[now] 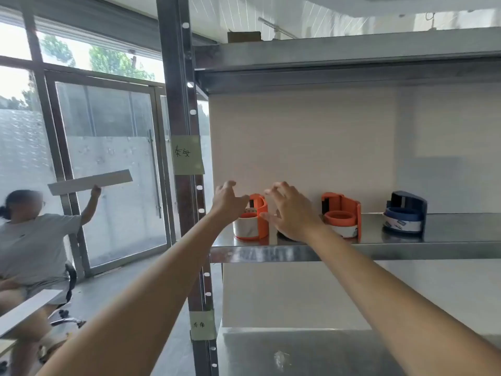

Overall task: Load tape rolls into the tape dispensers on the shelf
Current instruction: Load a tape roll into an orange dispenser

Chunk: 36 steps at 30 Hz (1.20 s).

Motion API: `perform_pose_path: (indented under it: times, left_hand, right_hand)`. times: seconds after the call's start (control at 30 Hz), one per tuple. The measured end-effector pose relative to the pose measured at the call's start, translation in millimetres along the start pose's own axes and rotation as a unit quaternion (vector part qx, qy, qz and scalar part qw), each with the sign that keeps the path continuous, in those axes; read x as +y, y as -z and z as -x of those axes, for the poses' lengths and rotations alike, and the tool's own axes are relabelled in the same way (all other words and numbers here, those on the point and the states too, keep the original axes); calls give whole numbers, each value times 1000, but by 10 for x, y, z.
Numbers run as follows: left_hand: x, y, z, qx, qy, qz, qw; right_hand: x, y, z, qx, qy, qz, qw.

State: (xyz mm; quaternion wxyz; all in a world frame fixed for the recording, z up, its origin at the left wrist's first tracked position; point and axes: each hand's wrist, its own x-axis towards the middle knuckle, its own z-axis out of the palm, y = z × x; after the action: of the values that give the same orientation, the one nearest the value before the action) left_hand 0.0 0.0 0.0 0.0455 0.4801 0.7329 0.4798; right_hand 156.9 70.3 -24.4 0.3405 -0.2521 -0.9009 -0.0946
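The left orange dispenser (252, 218) stands on the steel shelf (406, 252) with a roll in it. The middle orange dispenser (341, 215) and blue dispenser (405, 215) look loaded too, so little seems left. Your left hand (230, 199) and right hand (292, 213) flank the first, fingers spread, grasping nothing. Beyond, by a glass door (113, 172), a seated person (32, 234) lifts a board (89, 181).

I see a steel shelf (447, 251) carrying three tape dispensers in a row. The first orange dispenser (260, 213), with a pale roll (246, 227) in it, stands between my left grip (229, 202) and right grip (291, 213). The second orange dispenser (342, 215) stands just right of the right grip. The dark blue dispenser (405, 213) sits farther right.
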Motion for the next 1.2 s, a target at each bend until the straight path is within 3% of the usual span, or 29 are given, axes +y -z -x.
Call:
perform_pose_path:
  times: [0.07, 0.13, 0.33, 0.53, 0.63, 0.73, 0.8, 0.87, 0.97, 1.1, 1.2]
  left_hand:
    - [-62, -12, -12, -48, 88, -2, 995]
    - [-176, -32, 14, -94, 130, 17, 987]
    - [-383, -51, 52, -119, 137, 22, 983]
    - [-391, -74, 28, -79, 166, 99, 978]
    - [-332, -7, 5, -73, 220, 288, 929]
    - [-215, 100, 20, -123, 237, 492, 829]
    - [-126, 180, 49, -169, 205, 550, 792]
    - [-4, 251, 79, -210, 150, 550, 794]
    - [209, 292, 104, -228, 84, 514, 822]
    - [320, 242, 99, -201, -47, 450, 869]
    - [356, 212, 111, -187, -117, 421, 880]
  right_hand:
    - [-110, -78, -34, -41, -7, -69, 997]
    - [-225, -180, -61, -85, 4, -62, 994]
    - [-392, -389, -146, -112, -12, 9, 994]
    - [-462, -430, -177, -78, -69, -24, 994]
    - [-428, -387, -168, -53, -97, -141, 984]
    - [-381, -282, -140, -14, -98, -254, 962]
    - [-342, -189, -124, 33, -95, -293, 951]
    - [-290, -102, -112, 55, -97, -329, 938]
    - [-232, 2, -99, 60, -105, -391, 912]
    - [-143, 230, -111, 81, -102, -369, 920]
    - [-96, 412, -118, 120, -101, -397, 904]
